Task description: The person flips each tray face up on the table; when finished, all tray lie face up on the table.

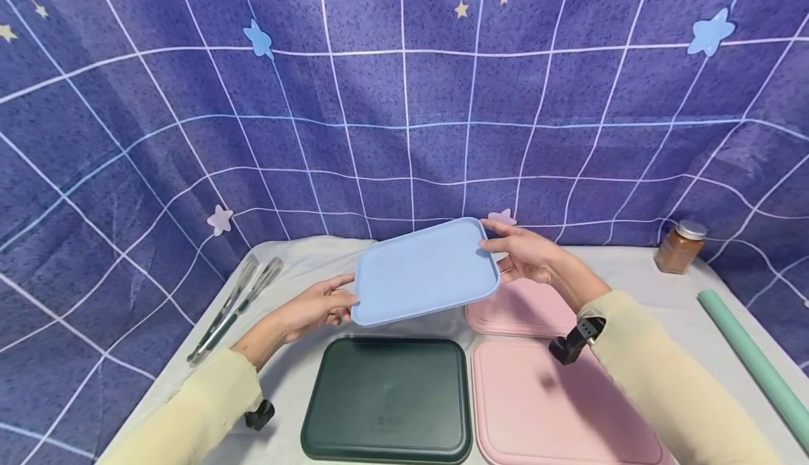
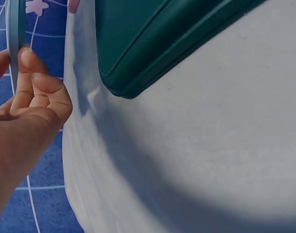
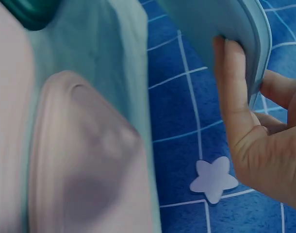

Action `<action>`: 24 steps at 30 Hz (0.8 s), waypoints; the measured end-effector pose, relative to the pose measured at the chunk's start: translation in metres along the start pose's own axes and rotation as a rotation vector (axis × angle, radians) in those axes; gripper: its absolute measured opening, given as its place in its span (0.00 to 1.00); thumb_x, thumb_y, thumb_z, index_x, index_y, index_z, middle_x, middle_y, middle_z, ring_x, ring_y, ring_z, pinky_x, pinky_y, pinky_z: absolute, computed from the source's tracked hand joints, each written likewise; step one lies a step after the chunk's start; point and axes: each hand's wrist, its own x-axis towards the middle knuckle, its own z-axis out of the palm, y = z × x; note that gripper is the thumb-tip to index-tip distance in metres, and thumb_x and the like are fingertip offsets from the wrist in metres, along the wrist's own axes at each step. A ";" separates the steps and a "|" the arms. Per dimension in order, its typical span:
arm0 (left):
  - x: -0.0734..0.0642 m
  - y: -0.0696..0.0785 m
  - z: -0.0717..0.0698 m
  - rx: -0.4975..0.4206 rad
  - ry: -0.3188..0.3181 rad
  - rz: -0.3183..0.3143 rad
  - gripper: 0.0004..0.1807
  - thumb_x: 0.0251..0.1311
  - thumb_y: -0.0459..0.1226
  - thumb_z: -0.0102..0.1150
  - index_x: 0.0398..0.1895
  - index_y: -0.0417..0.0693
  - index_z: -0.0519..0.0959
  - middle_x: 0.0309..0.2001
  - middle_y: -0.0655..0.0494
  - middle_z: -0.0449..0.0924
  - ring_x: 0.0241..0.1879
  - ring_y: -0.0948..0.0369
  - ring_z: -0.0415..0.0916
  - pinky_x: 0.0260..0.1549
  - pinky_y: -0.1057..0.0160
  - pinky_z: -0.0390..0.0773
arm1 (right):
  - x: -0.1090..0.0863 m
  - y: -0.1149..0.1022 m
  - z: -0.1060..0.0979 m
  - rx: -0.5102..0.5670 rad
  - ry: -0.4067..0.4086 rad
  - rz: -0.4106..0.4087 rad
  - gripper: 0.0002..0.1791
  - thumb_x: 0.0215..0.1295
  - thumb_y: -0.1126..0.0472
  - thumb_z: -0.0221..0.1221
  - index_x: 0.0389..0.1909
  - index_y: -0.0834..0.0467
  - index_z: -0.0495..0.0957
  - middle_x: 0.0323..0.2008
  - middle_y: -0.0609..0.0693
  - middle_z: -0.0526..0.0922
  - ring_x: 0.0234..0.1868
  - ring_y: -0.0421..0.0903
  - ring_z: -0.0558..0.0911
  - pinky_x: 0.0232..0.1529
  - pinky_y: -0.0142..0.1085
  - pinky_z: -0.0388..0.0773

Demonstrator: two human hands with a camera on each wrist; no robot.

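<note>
Closest to the camera, reaches in from the two lower sides with cream sleeves (image 1: 202, 395), a black device (image 1: 574, 342) showing at each cuff. Holds a light blue tray (image 1: 425, 272) in the air over the white-covered desk (image 1: 622, 275), beyond a dark green tray (image 1: 388, 398) and, in the head view, partly across the farther pink tray (image 1: 531, 307); leaves that one and a nearer pink tray (image 1: 518, 409) lying flat. Runs the light blue tray's long axis from left to right, climbing toward the right end, with the rimmed face turned to the head camera. Pinches the left short end with the left hand (image 1: 316, 309), grip closed on the rim between thumb and fingers; pinches the right short end with the right hand (image 1: 527, 251) — grip likewise closed on the rim, and higher. From the left wrist, catches the light blue tray almost edge-on, a thin strip between the digits, near a dark green corner. From the right wrist, reveals the underside, hidden from the head, with fingers laid against it. Only from the head, takes in metal tongs (image 1: 243, 305) at the left, a silver-lidded jar (image 1: 679, 251) at the back right and a green cylinder (image 1: 756, 367) slanting along the right — all before a purple-blue hanging cloth (image 1: 436, 149).
</note>
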 end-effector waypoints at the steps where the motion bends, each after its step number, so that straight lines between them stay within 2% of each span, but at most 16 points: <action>1: -0.001 0.000 -0.001 -0.008 0.010 0.007 0.39 0.72 0.36 0.54 0.80 0.44 0.47 0.31 0.63 0.81 0.30 0.69 0.76 0.32 0.71 0.74 | 0.001 0.002 0.001 0.006 0.014 -0.001 0.40 0.77 0.59 0.51 0.81 0.46 0.41 0.42 0.50 0.80 0.33 0.47 0.88 0.34 0.41 0.86; 5: -0.003 0.001 -0.003 -0.035 0.065 0.047 0.40 0.71 0.36 0.55 0.80 0.43 0.48 0.31 0.63 0.79 0.30 0.69 0.76 0.31 0.72 0.74 | 0.005 0.010 0.004 0.031 0.078 -0.020 0.37 0.76 0.59 0.53 0.80 0.48 0.48 0.42 0.48 0.79 0.31 0.45 0.88 0.31 0.38 0.85; 8: -0.005 0.004 -0.005 -0.044 0.100 0.092 0.40 0.70 0.35 0.56 0.80 0.43 0.48 0.33 0.64 0.78 0.31 0.69 0.75 0.31 0.72 0.73 | 0.006 0.013 0.005 0.028 0.080 -0.027 0.37 0.75 0.60 0.54 0.80 0.48 0.49 0.40 0.48 0.80 0.30 0.45 0.87 0.32 0.39 0.85; 11: -0.008 0.007 -0.007 -0.067 0.126 0.118 0.41 0.70 0.34 0.56 0.81 0.45 0.48 0.35 0.64 0.79 0.31 0.68 0.74 0.32 0.72 0.72 | 0.006 0.015 0.004 0.001 0.030 -0.016 0.41 0.73 0.63 0.54 0.81 0.47 0.45 0.37 0.48 0.83 0.33 0.46 0.87 0.36 0.41 0.86; 16: -0.014 0.010 -0.013 -0.062 0.125 0.120 0.42 0.70 0.34 0.56 0.82 0.49 0.46 0.36 0.64 0.80 0.31 0.69 0.74 0.32 0.72 0.72 | 0.003 0.018 0.000 -0.024 -0.075 0.008 0.48 0.70 0.69 0.54 0.82 0.46 0.38 0.42 0.50 0.81 0.39 0.49 0.87 0.42 0.45 0.86; 21: -0.019 0.011 -0.019 -0.006 0.090 0.088 0.43 0.70 0.35 0.57 0.82 0.51 0.45 0.37 0.63 0.79 0.31 0.69 0.76 0.32 0.72 0.74 | 0.003 0.020 -0.002 -0.054 -0.155 0.035 0.54 0.66 0.72 0.55 0.81 0.43 0.33 0.43 0.51 0.81 0.43 0.50 0.87 0.40 0.42 0.86; 24: -0.020 0.011 -0.021 0.018 0.078 0.077 0.44 0.70 0.36 0.58 0.82 0.51 0.44 0.38 0.63 0.77 0.32 0.70 0.76 0.33 0.72 0.74 | 0.004 0.021 -0.002 -0.069 -0.175 0.049 0.57 0.64 0.73 0.57 0.81 0.41 0.32 0.40 0.50 0.79 0.42 0.50 0.87 0.38 0.41 0.86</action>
